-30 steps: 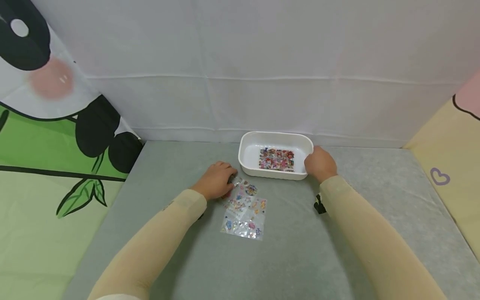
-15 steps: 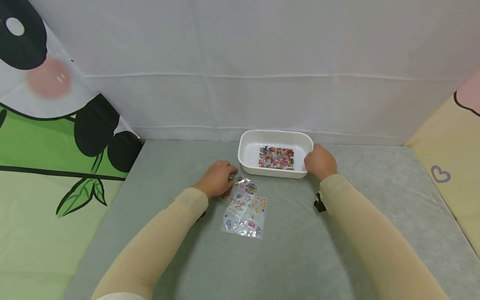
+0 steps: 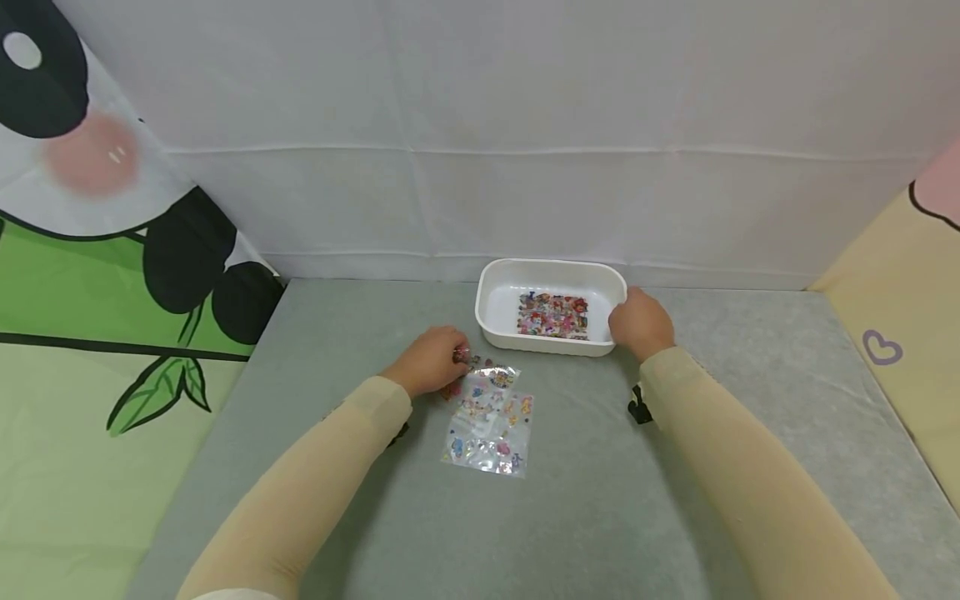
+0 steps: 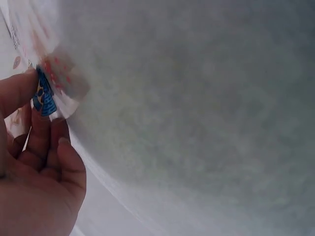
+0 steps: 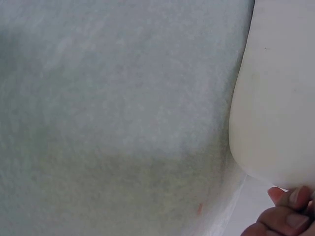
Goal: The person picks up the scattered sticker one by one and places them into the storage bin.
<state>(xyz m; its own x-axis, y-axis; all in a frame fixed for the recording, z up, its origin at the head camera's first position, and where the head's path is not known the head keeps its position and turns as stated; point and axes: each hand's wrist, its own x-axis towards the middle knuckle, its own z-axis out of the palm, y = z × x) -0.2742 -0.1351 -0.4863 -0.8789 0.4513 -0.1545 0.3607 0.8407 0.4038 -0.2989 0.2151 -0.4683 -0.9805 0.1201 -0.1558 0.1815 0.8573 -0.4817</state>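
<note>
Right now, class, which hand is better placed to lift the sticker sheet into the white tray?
Probably the left hand: its fingers already pinch the sticker sheet at its upper corner, while the right hand holds the white tray by its right end.

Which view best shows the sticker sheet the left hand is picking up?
The head view: the whole sticker sheet lies on the grey mat, its far corner pinched by the left hand. The left wrist view shows only that pinched corner, blurred. The right wrist view shows none of it.
</note>
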